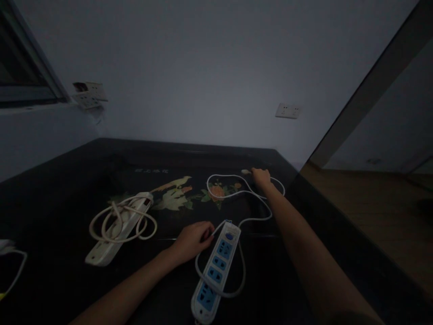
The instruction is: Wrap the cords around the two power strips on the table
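Note:
A white power strip (211, 275) with blue sockets lies on the dark table, and its white cord (255, 219) loops over the strip and across the tabletop. My left hand (194, 241) is beside the strip's upper end, thumb and fingers closed on the cord. Farther back, my right hand (261, 178) reaches out with its fingers closed at the cord's far end. A pale plug (246, 171) sticks out on the left side of that hand. What lies under the right fingers is hidden.
An older white power strip (117, 237) lies at left, its cord coiled over it. Another white device with a cord (15, 253) sits at the left edge. Wall sockets (288, 111) are on the back wall; the dark table (189, 148) has a painted bird and flowers.

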A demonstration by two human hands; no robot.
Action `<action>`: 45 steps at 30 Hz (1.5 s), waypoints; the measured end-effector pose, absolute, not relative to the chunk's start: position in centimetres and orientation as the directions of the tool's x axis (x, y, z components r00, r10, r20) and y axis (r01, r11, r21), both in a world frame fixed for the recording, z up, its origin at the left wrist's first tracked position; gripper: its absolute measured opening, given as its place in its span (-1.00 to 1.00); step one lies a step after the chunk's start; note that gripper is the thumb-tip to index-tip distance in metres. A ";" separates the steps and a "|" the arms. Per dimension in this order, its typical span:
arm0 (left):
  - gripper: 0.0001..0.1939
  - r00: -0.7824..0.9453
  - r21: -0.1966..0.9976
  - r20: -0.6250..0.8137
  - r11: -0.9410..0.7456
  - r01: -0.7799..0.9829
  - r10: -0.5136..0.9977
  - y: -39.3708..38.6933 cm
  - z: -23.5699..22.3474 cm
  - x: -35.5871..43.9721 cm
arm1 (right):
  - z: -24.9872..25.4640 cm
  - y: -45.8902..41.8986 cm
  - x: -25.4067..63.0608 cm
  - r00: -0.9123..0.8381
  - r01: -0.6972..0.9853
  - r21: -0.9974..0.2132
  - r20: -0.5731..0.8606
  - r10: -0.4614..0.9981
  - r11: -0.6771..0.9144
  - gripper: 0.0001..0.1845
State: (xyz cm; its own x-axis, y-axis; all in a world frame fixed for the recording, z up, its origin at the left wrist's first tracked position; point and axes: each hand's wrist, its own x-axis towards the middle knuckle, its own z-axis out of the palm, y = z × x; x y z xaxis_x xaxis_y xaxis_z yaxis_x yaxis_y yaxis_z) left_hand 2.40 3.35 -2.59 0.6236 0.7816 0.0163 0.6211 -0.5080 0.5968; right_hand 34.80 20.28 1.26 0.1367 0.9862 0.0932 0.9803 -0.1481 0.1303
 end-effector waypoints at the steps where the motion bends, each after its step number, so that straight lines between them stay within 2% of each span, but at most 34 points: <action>1: -0.83 0.626 0.589 0.022 -0.516 0.622 0.779 3.3 -2.6 2.4 | 0.8 20.4 34.7 0.137 0.980 0.130 0.093 0.986 -0.148 -0.67; 13: -0.70 0.648 0.568 0.054 -0.557 0.606 0.760 3.2 -2.8 2.2 | -1.0 19.5 34.7 0.137 0.990 0.002 0.130 0.982 -0.138 -0.60; 17: -0.68 0.645 0.587 0.056 -0.548 0.596 0.762 3.3 -2.9 2.1 | 1.0 17.1 33.6 0.099 0.994 -0.058 0.231 0.968 -0.088 -0.55; 20: -0.68 0.620 0.604 0.075 -0.531 0.595 0.781 3.4 -2.3 2.1 | 2.3 13.1 31.7 -0.013 0.992 -0.112 0.312 0.950 0.050 -0.59; 21: -0.68 0.608 0.602 0.089 -0.529 0.598 0.789 3.4 -1.8 2.2 | 2.4 11.3 31.0 -0.130 0.962 -0.186 0.329 0.935 0.199 -0.63; 23: -0.70 0.582 0.585 0.121 -0.531 0.612 0.804 2.9 -0.4 2.1 | 2.5 7.0 29.5 -0.337 0.863 -0.294 0.272 0.901 0.411 -0.69; 24: -0.71 0.575 0.572 0.127 -0.534 0.623 0.808 2.4 0.5 1.9 | 2.4 4.7 28.9 -0.398 0.832 -0.314 0.235 0.887 0.457 -0.72; 26: -0.73 0.558 0.541 0.114 -0.522 0.659 0.822 0.9 2.2 1.3 | 2.2 0.2 28.1 -0.443 0.820 -0.321 0.169 0.880 0.474 -0.72; 28: -0.71 0.529 0.519 0.034 -0.468 0.716 0.848 -1.3 3.5 0.5 | 2.0 -3.7 27.7 -0.414 0.817 -0.365 0.165 0.895 0.445 -0.70; 31: -0.56 0.445 0.522 -0.048 -0.357 0.775 0.894 -5.3 3.6 -0.6 | 1.4 -7.7 27.3 -0.440 0.770 -0.448 0.144 0.887 0.455 -0.77; 33: -0.37 0.429 0.542 -0.019 -0.352 0.764 0.903 -7.7 2.3 -0.7 | 0.8 -9.0 27.0 -0.515 0.741 -0.431 0.128 0.848 0.515 -0.75; 35: -0.18 0.431 0.557 0.028 -0.372 0.743 0.902 -9.6 0.4 -0.3 | -0.1 -9.4 26.7 -0.570 0.729 -0.374 0.134 0.811 0.574 -0.64; 37: -0.12 0.396 0.574 0.076 -0.365 0.734 0.915 -10.7 -1.4 0.5 | -1.0 -9.2 26.3 -0.580 0.739 -0.307 0.161 0.798 0.599 -0.64; 41: -0.06 0.336 0.610 0.121 -0.337 0.717 0.934 -11.2 -3.4 1.9 | -1.9 -8.9 25.9 -0.590 0.742 -0.203 0.254 0.766 0.639 -0.79; 45: -0.07 0.359 0.646 0.133 -0.355 0.676 0.924 -10.8 -3.4 2.6 | -1.4 -9.1 25.7 -0.610 0.708 -0.181 0.330 0.720 0.683 -0.84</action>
State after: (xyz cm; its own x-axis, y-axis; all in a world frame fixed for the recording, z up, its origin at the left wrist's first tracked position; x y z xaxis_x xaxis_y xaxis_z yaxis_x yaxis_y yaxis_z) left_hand 2.61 -10.76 -3.43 0.3589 0.9239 0.1329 0.6759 -0.3555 0.6456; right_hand 25.72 -9.11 -1.38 -0.6102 0.7201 0.3304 0.7078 0.6828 -0.1811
